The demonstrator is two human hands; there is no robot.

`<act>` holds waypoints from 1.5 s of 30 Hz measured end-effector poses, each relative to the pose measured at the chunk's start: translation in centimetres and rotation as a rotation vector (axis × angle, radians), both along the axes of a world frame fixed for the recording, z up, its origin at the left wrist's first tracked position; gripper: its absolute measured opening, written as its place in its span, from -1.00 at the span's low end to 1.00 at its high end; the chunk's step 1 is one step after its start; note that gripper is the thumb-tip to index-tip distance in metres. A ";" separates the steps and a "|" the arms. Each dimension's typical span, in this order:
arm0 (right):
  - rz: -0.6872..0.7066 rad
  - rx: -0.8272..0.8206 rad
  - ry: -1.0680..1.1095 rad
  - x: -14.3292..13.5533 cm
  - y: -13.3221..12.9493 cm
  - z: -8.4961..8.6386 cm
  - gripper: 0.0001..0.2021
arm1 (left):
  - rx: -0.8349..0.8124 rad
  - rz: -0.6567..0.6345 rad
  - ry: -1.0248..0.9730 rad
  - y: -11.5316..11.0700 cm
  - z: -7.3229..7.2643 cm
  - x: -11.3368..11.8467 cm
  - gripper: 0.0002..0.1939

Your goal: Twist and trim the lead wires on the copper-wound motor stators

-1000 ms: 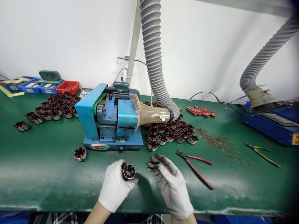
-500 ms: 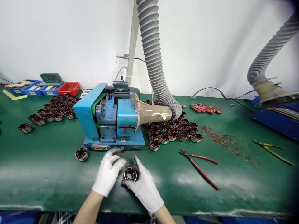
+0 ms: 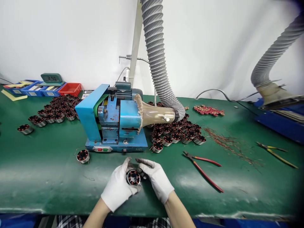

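Observation:
My left hand (image 3: 120, 186), in a white glove with blackened fingertips, is closed round a motor stator (image 3: 133, 178). This is a short metal ring with copper windings inside, its open face turned up towards me. Close against the stator's right side is my right hand (image 3: 155, 177), gloved the same way. Its fingers are bent together by the upper right rim, and whatever lies between the dark fingertips is too small to make out. A single stator (image 3: 83, 156) with thin loose wires sits on the green bench to the left of my hands.
A blue belt machine (image 3: 114, 117) stands behind my hands, its clear hood joined to a grey hose (image 3: 156, 57). Stators (image 3: 60, 109) cluster left, more (image 3: 175, 134) right. Red-handled cutters (image 3: 204, 171), wire scraps (image 3: 228, 144) and yellow-handled pliers (image 3: 276, 153) lie right.
The stator has passed from my right hand's grip into my left hand's. My left hand has moved down and right around it; my right hand has shifted right, its fingers now bent.

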State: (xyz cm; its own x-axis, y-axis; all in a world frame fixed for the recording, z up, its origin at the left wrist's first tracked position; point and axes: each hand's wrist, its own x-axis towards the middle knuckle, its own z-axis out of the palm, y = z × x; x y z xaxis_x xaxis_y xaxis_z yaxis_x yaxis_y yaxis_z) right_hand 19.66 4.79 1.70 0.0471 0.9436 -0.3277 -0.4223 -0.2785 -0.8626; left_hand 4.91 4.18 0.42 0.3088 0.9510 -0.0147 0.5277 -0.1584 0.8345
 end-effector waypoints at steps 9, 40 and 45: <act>-0.468 0.270 0.060 6.7 -1.2 6.2 -0.70 | 0.266 0.230 0.197 -0.8 -0.7 0.3 -0.32; 0.193 0.222 -0.937 2.3 -0.5 -0.6 -0.75 | 0.091 -0.005 0.165 -0.4 0.0 -1.9 -0.34; 0.291 0.214 -0.823 -0.8 -0.1 -0.4 -0.81 | 0.120 -0.022 0.137 -0.4 -0.4 -1.9 -0.33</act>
